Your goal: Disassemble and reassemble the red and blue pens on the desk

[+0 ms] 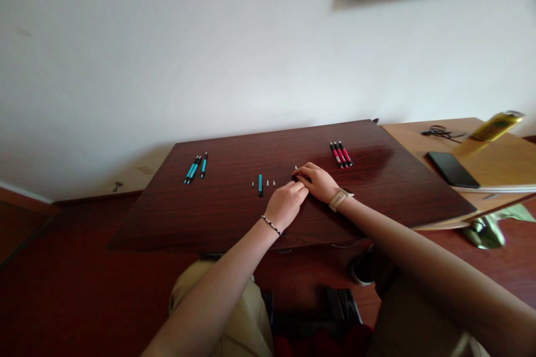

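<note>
Head view: near the centre of the frame, the person's left hand [287,203] and right hand [318,181] meet over a dark wooden tabletop [226,217], fingers curled in and fingertips together. Whatever they may be gripping is mostly hidden; a dark bit shows by the right fingertips, but whether it is pinched there cannot be told. A small pale tip [296,167] shows just beyond the right hand's fingers.

Left of the hands, a teal barrel [260,185] with a black lower end lies by itself, pointing up and down the frame. One little piece [253,184] is just to its left, and two pale pieces [267,183] sit just to its right, all apart from it.

Further out are pens that look whole: three teal pens [193,170] at the left of the tabletop, two close together and one slightly apart, and three pink pens [341,155] in a close row at its upper right. The work seems partway along: the outer pens appear complete and sorted by colour, while the teal barrel and loose pieces in the middle remain unjoined.
</note>
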A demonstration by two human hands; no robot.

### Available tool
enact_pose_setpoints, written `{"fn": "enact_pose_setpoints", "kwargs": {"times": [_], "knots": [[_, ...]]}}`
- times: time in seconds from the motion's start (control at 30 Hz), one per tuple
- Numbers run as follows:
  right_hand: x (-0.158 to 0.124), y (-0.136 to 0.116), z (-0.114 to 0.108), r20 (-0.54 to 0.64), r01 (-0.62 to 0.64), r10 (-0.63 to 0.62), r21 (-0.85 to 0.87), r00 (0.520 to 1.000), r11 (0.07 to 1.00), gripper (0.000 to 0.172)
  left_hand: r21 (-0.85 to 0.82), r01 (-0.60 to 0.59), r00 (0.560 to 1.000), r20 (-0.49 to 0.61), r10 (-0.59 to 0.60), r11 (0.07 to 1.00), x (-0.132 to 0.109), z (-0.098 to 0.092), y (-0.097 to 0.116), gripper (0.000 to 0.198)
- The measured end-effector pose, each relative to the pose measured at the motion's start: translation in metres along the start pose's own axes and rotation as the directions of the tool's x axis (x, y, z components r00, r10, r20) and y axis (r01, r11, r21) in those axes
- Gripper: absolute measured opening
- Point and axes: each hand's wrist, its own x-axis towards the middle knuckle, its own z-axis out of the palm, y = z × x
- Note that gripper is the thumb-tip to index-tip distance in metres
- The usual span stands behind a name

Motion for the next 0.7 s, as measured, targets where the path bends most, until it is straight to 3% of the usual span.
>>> {"fn": "enact_pose_setpoints", "kwargs": {"times": [0.37, 0.57, 0.7], "knots": [[-0.001, -0.004, -0.004, -0.075, -0.029, 0.027, -0.027, 0.997, 0.999, 0.028, -0.001, 0.001, 1.000, 0.018, -0.001, 1.000, 0.000, -0.006, 0.001, 0.016], [-0.001, -0.004, -0.003, -0.097, -0.031, 0.029, -0.016, 0.995, 0.999, 0.029, -0.025, -0.012, 0.999, 0.046, 0.013, 1.000, -0.014, -0.011, 0.001, 0.018], [-0.001, -0.003, -0.003, -0.101, -0.034, 0.032, -0.015, 0.994, 0.999, 0.029, -0.051, 0.005, 1.000, 0.004, -0.005, 0.999, -0.026, -0.019, -0.009, 0.020]]}}
